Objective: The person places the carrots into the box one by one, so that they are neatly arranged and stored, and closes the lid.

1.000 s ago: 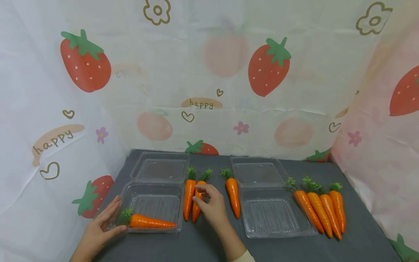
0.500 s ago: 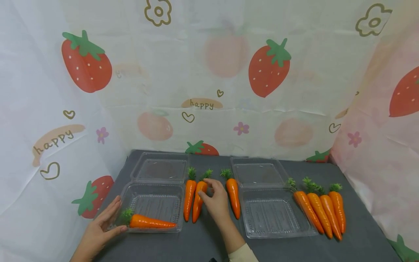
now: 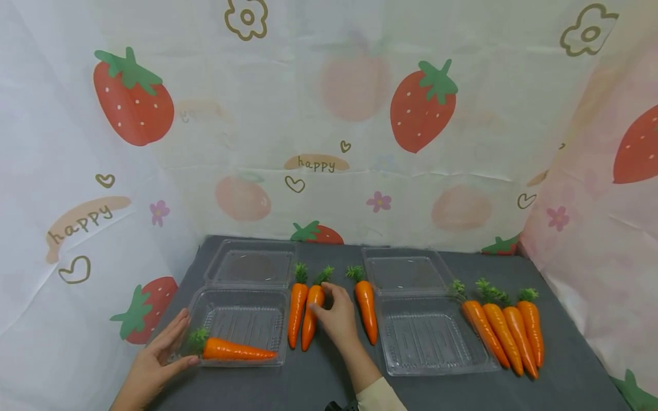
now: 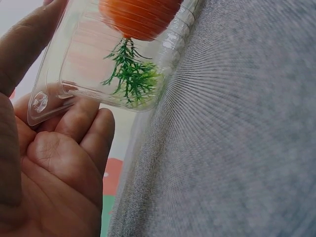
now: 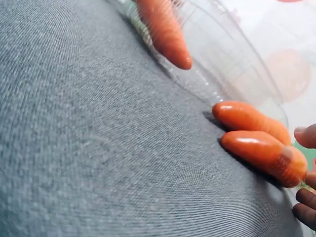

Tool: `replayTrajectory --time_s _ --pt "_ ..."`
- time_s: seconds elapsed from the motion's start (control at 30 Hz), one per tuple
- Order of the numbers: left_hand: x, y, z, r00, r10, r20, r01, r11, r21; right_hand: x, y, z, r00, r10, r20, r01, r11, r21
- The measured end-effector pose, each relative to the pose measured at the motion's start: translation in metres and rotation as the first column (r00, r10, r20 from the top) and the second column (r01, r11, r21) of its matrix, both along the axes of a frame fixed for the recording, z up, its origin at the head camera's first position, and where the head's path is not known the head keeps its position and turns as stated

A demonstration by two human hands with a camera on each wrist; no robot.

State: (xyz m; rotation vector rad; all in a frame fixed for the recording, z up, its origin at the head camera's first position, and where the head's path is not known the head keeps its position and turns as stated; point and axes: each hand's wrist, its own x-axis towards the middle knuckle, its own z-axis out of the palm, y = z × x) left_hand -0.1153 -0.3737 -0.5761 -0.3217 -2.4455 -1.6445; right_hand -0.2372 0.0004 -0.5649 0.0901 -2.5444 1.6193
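My left hand (image 3: pixel 151 365) rests at the near left corner of an open clear plastic container (image 3: pixel 241 319). Its thumb lies along the front side and its fingers along the left side. Inside, one orange carrot (image 3: pixel 239 349) lies crosswise, green top to the left; the left wrist view shows its leafy tuft (image 4: pixel 131 74) through the plastic. My right hand (image 3: pixel 339 319) is at the upper part of a carrot (image 3: pixel 310 328) on the table, thumb and fingers spread around it. In the right wrist view, a gap separates the thumb (image 5: pixel 307 136) from that carrot (image 5: pixel 256 150). Another carrot (image 3: pixel 296 314) lies close beside it.
A single carrot (image 3: pixel 366 308) lies left of a second open clear container (image 3: pixel 426 337). Several carrots (image 3: pixel 529 325) lie side by side at the right, the nearest against that container's side. Dark grey cloth (image 3: pixel 308 388) covers the table. A printed curtain (image 3: pixel 329 114) surrounds it.
My right hand has shifted slightly right and up, uncovering more of the carrot beneath it. My left hand and the container have stayed in place.
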Motion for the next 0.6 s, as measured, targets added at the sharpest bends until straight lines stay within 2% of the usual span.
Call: replayTrajectory --time_s 0.33,0.6 --pt "-0.0007 0.0 0.0001 1.0 0.013 0.01 -0.013 1.0 0.006 -0.0059 -0.0035 -0.0071 1.0 0.023 0.008 -0.024 0.998 0.063" --pt "-0.0019 -0.0037 -0.005 0.999 0.021 0.042 -0.02 1.0 -0.022 -0.0082 -0.0046 -0.0068 1.0 0.03 0.01 -0.031 0.995 0.099"
